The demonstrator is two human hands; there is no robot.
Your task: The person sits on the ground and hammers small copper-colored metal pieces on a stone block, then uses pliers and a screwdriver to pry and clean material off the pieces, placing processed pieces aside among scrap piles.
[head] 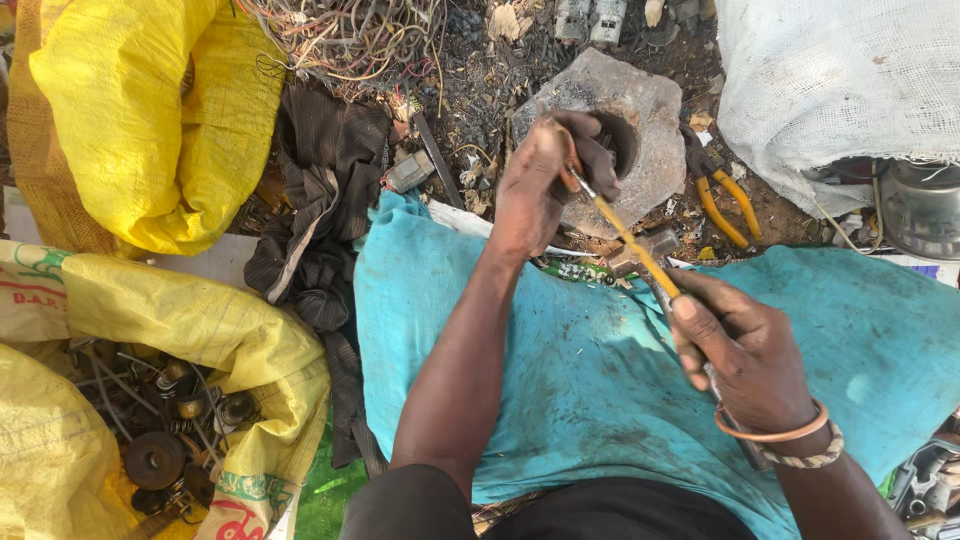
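Note:
My left hand (540,180) grips a small dark metal piece (603,160) above a grey stone block (640,120). My right hand (745,350) holds a screwdriver with a yellow handle (635,245), its tip pointing up into the piece in the left hand. Both hands work over a teal cloth (560,380) spread on my lap. What the dark piece is I cannot tell, as the fingers cover most of it.
Yellow-handled pliers (725,205) lie right of the stone. A yellow sack (150,120) stands at upper left, another open sack (250,350) holds metal scrap at lower left. A white sack (840,80) fills the upper right. Tangled wires (350,40) lie at the top.

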